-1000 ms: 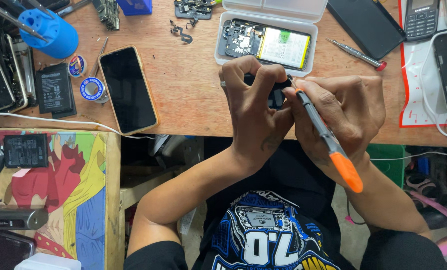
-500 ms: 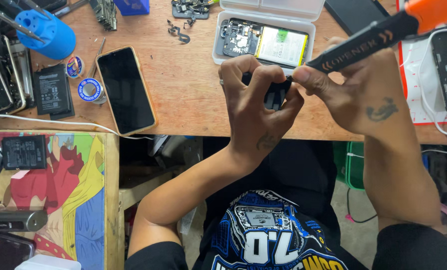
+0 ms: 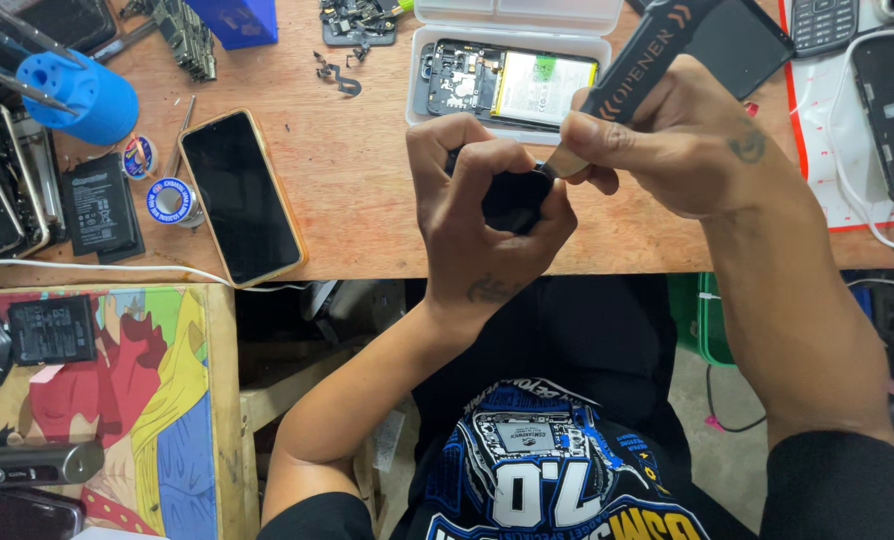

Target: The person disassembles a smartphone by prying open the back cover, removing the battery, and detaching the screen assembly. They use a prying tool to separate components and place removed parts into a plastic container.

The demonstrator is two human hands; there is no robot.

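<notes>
At the far left, at about nine o'clock from the hands, a blue tool holder is seen on the wooden workbench, with a black phone battery and a small solder spool below it. Just right of these, a black smartphone in an orange-edged case is laid face up, tilted slightly. Below the bench edge, at seven o'clock, a colourfully painted side table carries another black battery.

In the middle, the left hand is curled tightly around a small black part, which is pinched between thumb and fingertips just above the bench's near edge. At twelve o'clock from it, an opened phone with exposed battery and board is set in a clear plastic tray.

To the right, the right hand is closed around the black handle of a prying tool; its pale tip is pressed against the small black part at the two o'clock side. At three o'clock, a red-bordered work mat bears a keypad phone and a black phone shell.
</notes>
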